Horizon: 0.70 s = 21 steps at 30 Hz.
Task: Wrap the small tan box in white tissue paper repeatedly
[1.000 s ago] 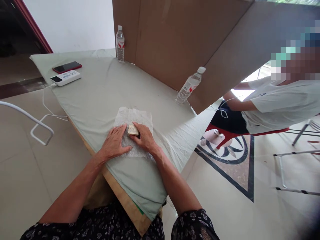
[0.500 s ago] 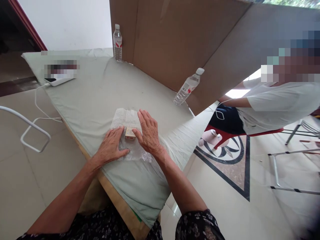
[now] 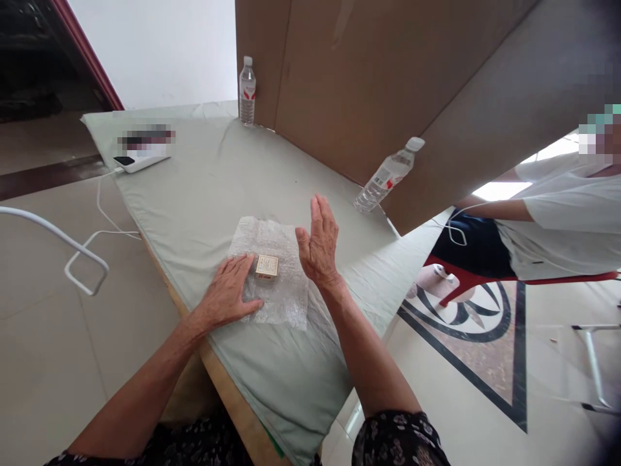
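Observation:
A small cream-coloured printed box point(image 3: 267, 266) sits on a sheet of bubble wrap point(image 3: 284, 304) spread over the cloth. My left hand point(image 3: 231, 288) lies flat on the left part of the wrap, thumb stretched out, its fingertips close to the box's left side. Just past the wrap's right edge, my right hand point(image 3: 321, 243) is held on edge with the fingers straight and the thumb apart. Nothing is in it. Whether it touches the cloth I cannot tell.
A pale green cloth point(image 3: 204, 175) covers the table. One water bottle point(image 3: 247, 92) stands upright and another water bottle point(image 3: 388, 176) leans, both by a tall cardboard panel point(image 3: 359, 84). A white device point(image 3: 140, 158) with a cable lies far left. A seated person point(image 3: 557, 213) is at right.
My right hand has moved right, away from the box and off the wrap, so more of both shows. My left hand stays on the wrap. The camera view has shifted slightly.

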Tool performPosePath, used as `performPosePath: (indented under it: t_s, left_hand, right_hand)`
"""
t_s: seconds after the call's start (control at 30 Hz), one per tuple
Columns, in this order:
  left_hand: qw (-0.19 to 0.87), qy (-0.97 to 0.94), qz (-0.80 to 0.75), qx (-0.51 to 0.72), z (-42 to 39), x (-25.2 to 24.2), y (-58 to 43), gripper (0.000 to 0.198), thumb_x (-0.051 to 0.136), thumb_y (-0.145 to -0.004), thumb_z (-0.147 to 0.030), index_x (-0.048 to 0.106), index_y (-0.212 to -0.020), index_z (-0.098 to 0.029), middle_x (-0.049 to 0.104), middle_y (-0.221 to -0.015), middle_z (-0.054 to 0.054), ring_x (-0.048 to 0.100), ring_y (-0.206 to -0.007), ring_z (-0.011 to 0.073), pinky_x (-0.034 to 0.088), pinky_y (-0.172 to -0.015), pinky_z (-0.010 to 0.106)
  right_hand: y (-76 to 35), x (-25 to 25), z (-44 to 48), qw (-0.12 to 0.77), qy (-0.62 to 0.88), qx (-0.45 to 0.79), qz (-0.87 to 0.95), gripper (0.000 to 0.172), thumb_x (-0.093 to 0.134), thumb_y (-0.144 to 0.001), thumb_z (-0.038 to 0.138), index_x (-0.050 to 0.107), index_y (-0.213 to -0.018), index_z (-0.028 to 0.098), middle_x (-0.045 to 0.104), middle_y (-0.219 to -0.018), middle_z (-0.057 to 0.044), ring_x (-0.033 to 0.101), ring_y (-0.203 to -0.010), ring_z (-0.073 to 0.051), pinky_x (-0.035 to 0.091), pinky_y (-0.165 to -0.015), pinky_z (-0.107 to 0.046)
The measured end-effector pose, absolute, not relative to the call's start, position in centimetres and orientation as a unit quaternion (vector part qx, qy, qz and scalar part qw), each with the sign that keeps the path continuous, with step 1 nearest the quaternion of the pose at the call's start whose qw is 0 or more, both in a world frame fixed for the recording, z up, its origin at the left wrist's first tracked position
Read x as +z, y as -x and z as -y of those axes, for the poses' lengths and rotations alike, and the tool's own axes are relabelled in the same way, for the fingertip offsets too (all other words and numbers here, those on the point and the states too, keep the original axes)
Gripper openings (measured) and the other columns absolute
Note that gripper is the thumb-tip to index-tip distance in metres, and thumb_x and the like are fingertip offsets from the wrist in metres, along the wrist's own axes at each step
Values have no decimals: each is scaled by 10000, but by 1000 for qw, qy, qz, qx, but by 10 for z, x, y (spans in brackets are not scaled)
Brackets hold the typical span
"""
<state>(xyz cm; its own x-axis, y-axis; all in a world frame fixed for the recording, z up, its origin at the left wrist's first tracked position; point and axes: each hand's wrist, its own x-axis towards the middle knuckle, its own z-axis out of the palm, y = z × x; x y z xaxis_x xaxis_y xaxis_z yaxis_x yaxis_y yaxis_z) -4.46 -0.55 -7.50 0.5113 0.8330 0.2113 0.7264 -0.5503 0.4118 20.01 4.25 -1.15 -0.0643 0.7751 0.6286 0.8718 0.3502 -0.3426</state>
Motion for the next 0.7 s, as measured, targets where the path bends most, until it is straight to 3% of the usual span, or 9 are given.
performPosePath:
  t_s: [0.17,0.4,0.47,0.6,0.7]
  left_hand:
    - [131,-862,-448,198,7,-78,44,950,716,-799,-441,323,-1600,-114,499,-1612,227,454,-1521,384,320,-1284,575]
    - [132,-862,-446,201,8,-80,45,983,731,-793,-452,301,-1611,-118,508,-1602,232,464,-1513,390,317,-1281,579]
    - [144,-860,-450,195,8,-76,45,975,729,-795,-457,307,-1612,-131,498,-1613,225,454,-1519,391,305,-1284,583]
    - [173,-856,-452,183,4,-67,46,987,739,-796,-478,315,-1606,-107,485,-1618,238,435,-1527,404,294,-1282,596]
    - [192,-851,-449,194,3,-57,50,960,722,-831,-531,322,-1617,-151,475,-1632,211,410,-1544,401,316,-1273,584]
  right_hand:
    - [-219,29,-56,419,587,-184,668,622,253,-1108,467,145,-1693,284,321,-1694,-150,116,-1657,-395,266,-1232,-729]
    - [-216,62,-114,453,581,-143,661,674,-25,-1101,375,317,-1656,204,408,-1625,-179,193,-1647,-361,283,-1240,-674]
    - [-207,44,-143,420,584,-105,686,643,96,-1113,467,392,-1615,195,459,-1590,-167,211,-1640,-364,274,-1247,-668]
    - [-205,-4,-160,310,632,23,710,553,358,-1075,560,629,-1377,185,606,-1469,-183,430,-1515,-398,340,-1196,-688]
    - [-220,-10,-110,359,591,10,722,454,435,-1060,541,642,-1343,252,630,-1466,-118,491,-1464,-333,368,-1195,-636]
